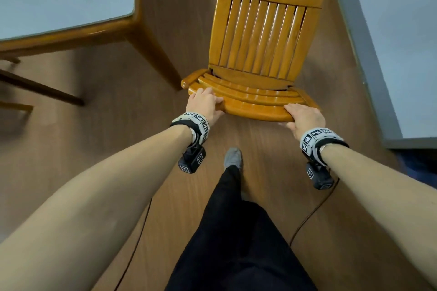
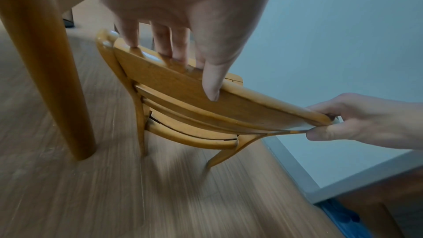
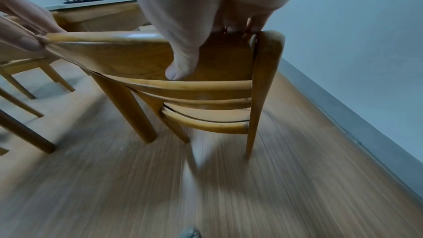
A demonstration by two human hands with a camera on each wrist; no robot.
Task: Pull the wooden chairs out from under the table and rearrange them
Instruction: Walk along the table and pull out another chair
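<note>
Mid-step: hauling one wooden chair [image 1: 262, 38] clear of the table [image 1: 99, 30] — already out on the floor [image 1: 106, 149], just beside the table's corner leg, near the wall [image 1: 402, 30]. Left hand [image 1: 205, 103] clamped on the top rail's left end, fingers over the front, thumb on the back. Right hand [image 1: 305, 118] gripping the rail's right end w/ thumb pressed behind. Motion blur at the floor in both wrist views, so prob. mid-drag. Next: steer it to its new spot w/o clipping the table leg or wall — then let go and fetch another chair [image 3: 25, 68] tucked under the table.
</note>
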